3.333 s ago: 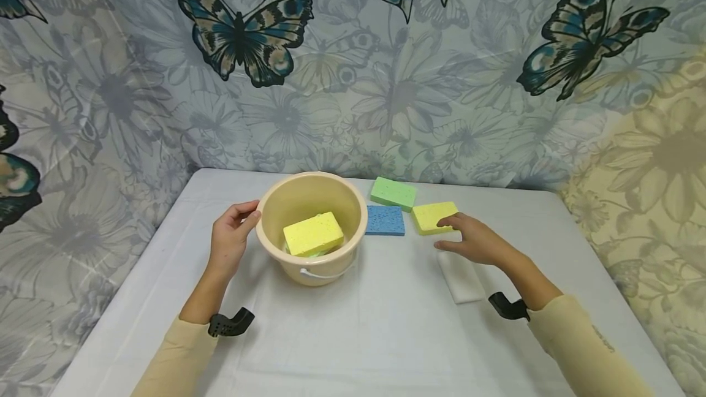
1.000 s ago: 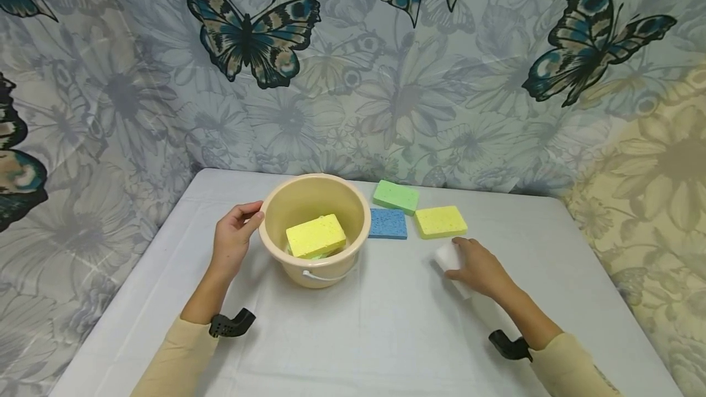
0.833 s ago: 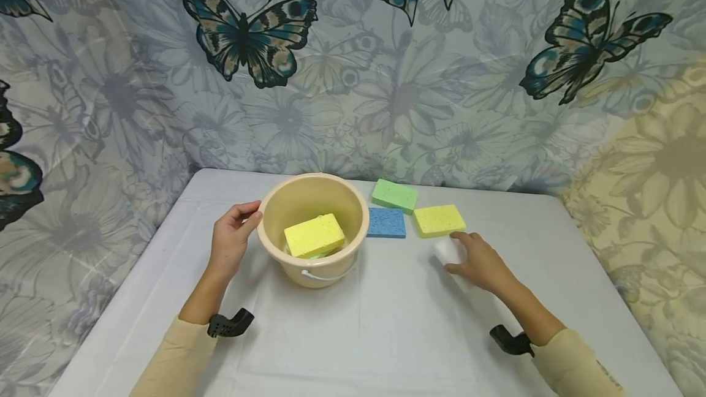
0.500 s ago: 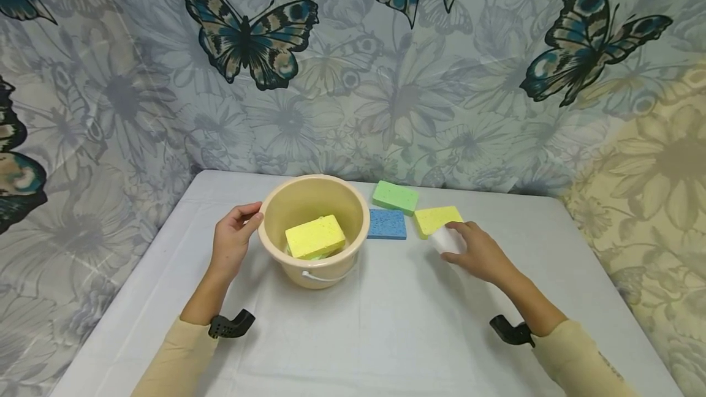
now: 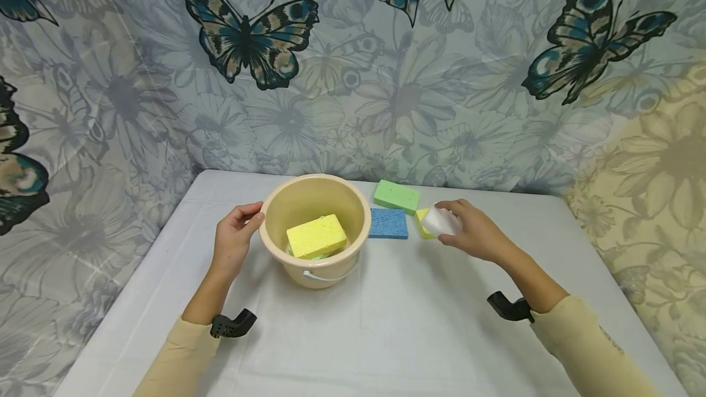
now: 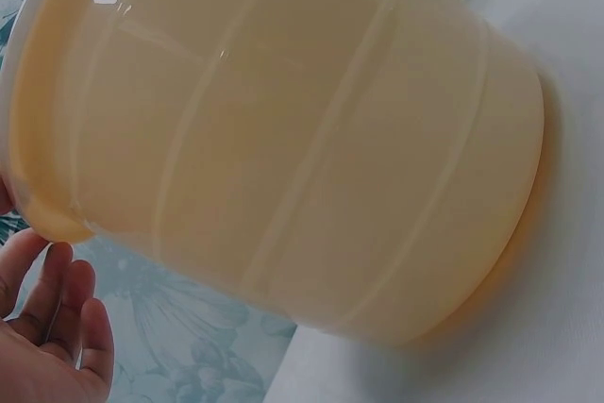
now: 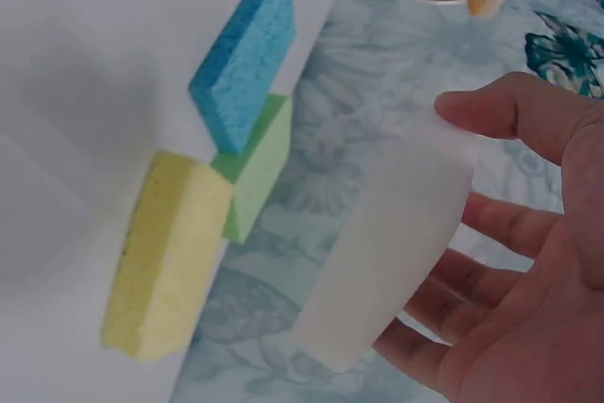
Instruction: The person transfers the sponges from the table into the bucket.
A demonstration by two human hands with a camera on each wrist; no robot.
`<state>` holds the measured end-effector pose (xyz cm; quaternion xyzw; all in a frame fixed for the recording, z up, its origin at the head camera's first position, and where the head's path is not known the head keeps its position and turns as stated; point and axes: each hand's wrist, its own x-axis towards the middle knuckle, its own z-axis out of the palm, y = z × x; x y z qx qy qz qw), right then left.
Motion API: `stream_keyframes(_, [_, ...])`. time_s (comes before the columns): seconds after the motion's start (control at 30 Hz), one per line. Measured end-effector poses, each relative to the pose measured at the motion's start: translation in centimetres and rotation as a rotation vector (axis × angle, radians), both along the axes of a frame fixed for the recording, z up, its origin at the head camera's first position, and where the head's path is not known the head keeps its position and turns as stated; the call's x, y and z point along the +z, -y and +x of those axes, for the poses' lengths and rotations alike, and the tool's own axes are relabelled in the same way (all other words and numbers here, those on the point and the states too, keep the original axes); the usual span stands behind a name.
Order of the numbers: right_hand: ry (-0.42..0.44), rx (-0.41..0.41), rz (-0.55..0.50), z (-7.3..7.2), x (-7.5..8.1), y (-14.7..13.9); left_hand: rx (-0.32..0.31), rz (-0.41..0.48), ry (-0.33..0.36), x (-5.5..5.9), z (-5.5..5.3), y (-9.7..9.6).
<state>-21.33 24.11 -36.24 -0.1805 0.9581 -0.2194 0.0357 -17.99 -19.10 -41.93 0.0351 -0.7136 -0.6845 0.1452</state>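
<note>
My left hand (image 5: 233,238) pinches the left rim of a cream bucket (image 5: 320,274) that stands on the table; the left wrist view shows the bucket's wall (image 6: 311,139) close up. Inside it lies a yellow sponge (image 5: 316,236), over something pale green that is mostly covered. With thumb and fingers my right hand (image 5: 477,231) grips a smooth white sponge block (image 7: 387,252), raised off the table. In the head view this white block overlaps a second yellow sponge (image 7: 165,257) lying on the table.
A blue sponge (image 5: 388,223) lies right of the bucket, touching a green sponge (image 5: 396,196) behind it. The bucket's white handle (image 5: 331,277) hangs down in front. White cloth covers the table (image 5: 353,348); a butterfly-patterned curtain (image 5: 386,109) stands at its back edge.
My right hand has taken hold of the white sponge block from the table, lifted it, and moved it up and leftward over the yellow sponge. The left hand stays at the bucket rim.
</note>
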Motion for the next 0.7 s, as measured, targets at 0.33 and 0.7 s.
stream_keyframes(0.33, [0.01, 0.066, -0.065, -1.4, 1.4, 1.2, 0.004, -0.021, -0.001, 0.2, 0.0, 0.0])
stream_keyframes(0.7, [0.003, 0.151, -0.104, -2.3, 3.1, 2.4, 0.006, -0.011, 0.0, 0.1, 0.1, -0.1])
